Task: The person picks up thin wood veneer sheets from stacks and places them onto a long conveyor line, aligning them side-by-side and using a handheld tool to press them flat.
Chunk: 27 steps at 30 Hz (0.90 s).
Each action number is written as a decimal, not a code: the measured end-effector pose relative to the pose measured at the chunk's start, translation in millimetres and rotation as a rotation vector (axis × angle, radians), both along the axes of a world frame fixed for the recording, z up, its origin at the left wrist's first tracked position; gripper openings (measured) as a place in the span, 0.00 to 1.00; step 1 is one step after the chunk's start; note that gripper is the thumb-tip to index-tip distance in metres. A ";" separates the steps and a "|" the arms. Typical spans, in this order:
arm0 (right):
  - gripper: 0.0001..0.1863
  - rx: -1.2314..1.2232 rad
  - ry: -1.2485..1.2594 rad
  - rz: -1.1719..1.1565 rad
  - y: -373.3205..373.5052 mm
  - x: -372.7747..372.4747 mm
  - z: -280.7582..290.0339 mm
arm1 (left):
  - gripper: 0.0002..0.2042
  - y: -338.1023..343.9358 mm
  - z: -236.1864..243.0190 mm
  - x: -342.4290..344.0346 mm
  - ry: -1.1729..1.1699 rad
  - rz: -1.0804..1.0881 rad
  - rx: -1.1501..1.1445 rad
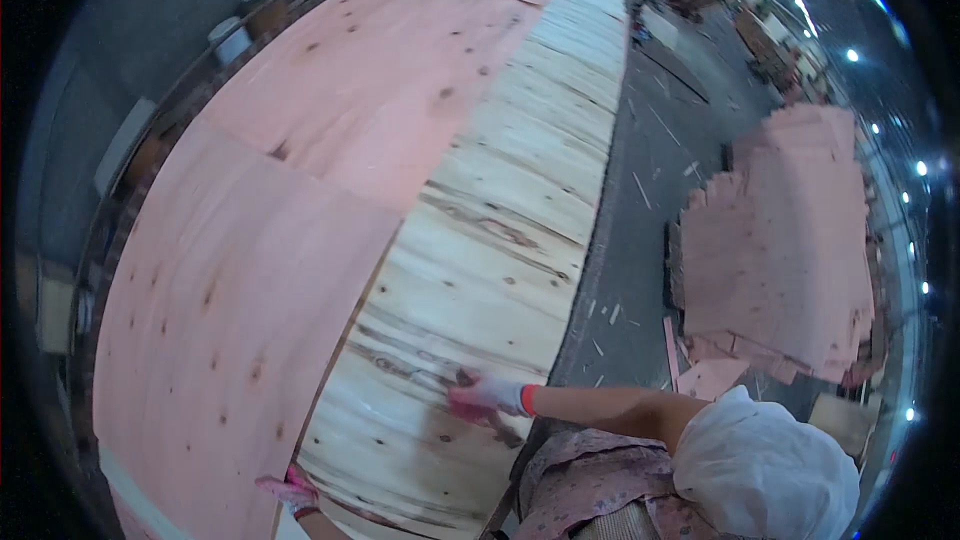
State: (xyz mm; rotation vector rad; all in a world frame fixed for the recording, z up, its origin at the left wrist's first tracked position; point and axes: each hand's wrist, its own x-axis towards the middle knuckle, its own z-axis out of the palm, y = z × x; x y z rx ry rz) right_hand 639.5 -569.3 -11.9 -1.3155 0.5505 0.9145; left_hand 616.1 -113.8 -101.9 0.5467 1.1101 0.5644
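Note:
My left hand [290, 493], in a white and pink work glove, rests with fingers apart at the near seam between a pink-coated wood sheet [200, 280] and a pale wood veneer sheet [470, 290]. The pale sheet is knotty, with dark grain streaks. Over its near part is my right hand [482, 396], gloved in white and pink with a red cuff, fingers curled and slightly blurred. A dark, narrow shape shows on both sides of this hand; its kind cannot be made out.
More pale sheets and another pink sheet [370, 70] stretch into the distance. Right of them runs a dark floor [640, 190] with scattered wood scraps. A stack of ragged pink sheets [775, 240] stands there. A white bucket [230, 40] is beyond the left edge.

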 end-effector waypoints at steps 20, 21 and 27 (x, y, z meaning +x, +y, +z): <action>0.28 -0.465 -0.422 0.143 -189.8 -257.6 43.1 | 0.27 -454.3 74.4 -106.3 0.123 -2.078 0.076; 0.28 -0.496 -0.375 0.077 -214.6 -286.5 51.4 | 0.31 -468.6 69.7 -119.5 0.073 -2.053 0.153; 0.30 -0.625 -0.208 -0.331 -323.4 -452.3 52.9 | 0.43 -519.3 63.6 -185.8 0.006 -2.229 0.546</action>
